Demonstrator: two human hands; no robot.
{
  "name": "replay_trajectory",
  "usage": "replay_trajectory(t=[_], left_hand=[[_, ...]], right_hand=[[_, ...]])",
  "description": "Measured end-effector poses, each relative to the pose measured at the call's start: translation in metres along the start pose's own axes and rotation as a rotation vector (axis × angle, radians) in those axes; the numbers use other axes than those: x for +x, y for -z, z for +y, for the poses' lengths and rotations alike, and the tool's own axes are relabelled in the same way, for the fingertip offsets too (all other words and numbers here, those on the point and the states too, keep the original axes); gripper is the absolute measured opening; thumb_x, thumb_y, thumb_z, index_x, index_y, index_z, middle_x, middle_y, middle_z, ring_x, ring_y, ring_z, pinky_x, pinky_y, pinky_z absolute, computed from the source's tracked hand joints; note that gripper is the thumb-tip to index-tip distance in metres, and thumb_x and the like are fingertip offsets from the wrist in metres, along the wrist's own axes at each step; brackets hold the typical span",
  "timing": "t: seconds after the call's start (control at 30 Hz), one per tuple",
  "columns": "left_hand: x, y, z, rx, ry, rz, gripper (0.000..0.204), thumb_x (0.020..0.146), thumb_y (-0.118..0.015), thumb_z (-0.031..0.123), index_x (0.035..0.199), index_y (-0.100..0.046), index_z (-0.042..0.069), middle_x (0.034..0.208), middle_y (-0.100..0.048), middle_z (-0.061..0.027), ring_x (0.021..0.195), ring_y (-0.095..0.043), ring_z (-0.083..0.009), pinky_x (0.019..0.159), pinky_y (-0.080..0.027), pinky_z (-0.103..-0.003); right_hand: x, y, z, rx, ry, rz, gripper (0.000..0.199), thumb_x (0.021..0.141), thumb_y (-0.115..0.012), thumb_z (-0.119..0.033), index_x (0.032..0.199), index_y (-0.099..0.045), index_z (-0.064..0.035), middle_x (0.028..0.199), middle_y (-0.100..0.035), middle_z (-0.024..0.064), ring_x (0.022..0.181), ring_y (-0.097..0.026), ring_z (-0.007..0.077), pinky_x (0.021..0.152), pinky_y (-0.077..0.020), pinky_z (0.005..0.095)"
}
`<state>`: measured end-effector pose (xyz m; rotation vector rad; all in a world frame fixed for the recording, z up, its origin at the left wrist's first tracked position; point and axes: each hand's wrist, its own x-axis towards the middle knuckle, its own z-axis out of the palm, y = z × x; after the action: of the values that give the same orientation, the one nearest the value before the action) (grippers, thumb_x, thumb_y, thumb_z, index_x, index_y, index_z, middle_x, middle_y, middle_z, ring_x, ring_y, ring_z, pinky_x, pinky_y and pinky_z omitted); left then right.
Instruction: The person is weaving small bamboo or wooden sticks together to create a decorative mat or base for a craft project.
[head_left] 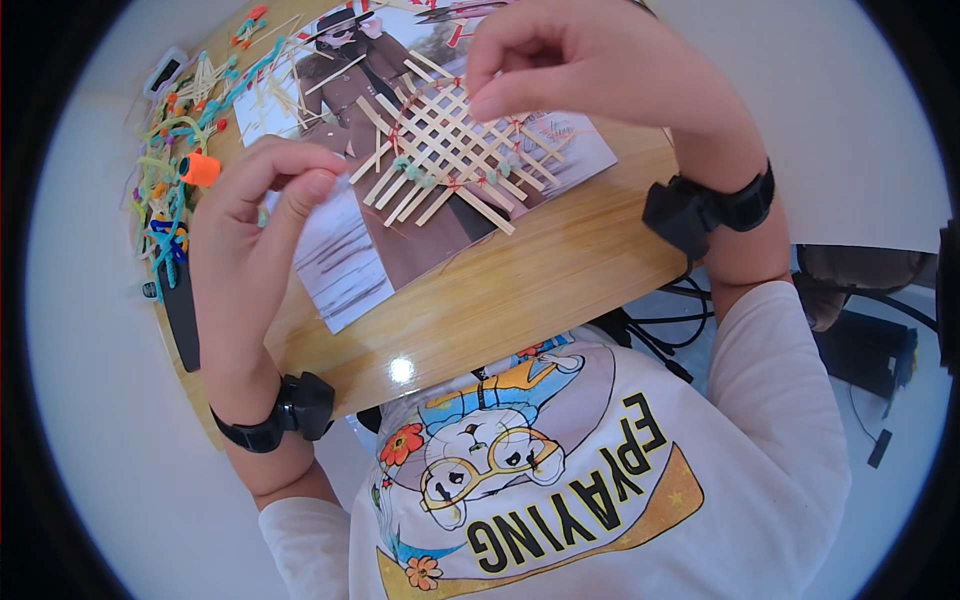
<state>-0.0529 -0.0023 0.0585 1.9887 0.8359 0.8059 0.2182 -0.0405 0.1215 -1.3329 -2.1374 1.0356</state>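
Observation:
A woven lattice of pale flat sticks (452,140), tied at some crossings with red thread and small teal beads, lies on a printed picture sheet (350,270) on a wooden table (520,280). My right hand (570,65) hovers over the lattice's upper right part, fingertips pinched together at its edge, apparently on a thin thread. My left hand (265,195) is raised left of the lattice, thumb and forefinger pinched on something thin that I cannot make out. Both wrists wear black bands.
A heap of coloured strings, beads and loose pale sticks (175,170) lies at the table's left edge, with an orange spool (200,168) beside my left hand. A black flat object (182,315) sits on the table's left rim. Cables and dark gear (860,330) lie on the floor at right.

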Motion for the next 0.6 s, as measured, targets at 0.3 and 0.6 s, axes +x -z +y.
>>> replay_trajectory(t=[0.3,0.6], left_hand=[[0.008,0.005,-0.004,0.51,-0.088,0.239,0.009,0.089,-0.06,0.008,0.094,-0.063,0.002,0.084,-0.062,-0.006,0.077,-0.058,-0.015,0.071,-0.045,-0.024],[0.008,0.025,-0.016,0.508,0.027,0.414,0.018,0.094,-0.058,0.018,0.101,-0.065,0.003,0.092,-0.064,-0.0025,0.086,-0.055,-0.0092,0.079,-0.043,-0.023]], right_hand=[[-0.034,0.052,0.028,0.131,-0.143,0.176,0.013,0.082,-0.072,-0.012,0.085,-0.067,-0.0004,0.071,-0.063,-0.0001,0.061,-0.052,0.0024,0.055,-0.0405,0.0163],[-0.082,0.084,0.047,0.104,-0.135,0.345,0.016,0.081,-0.072,-0.014,0.083,-0.065,-0.0001,0.07,-0.063,0.0024,0.056,-0.05,0.0055,0.05,-0.0399,0.0178]])
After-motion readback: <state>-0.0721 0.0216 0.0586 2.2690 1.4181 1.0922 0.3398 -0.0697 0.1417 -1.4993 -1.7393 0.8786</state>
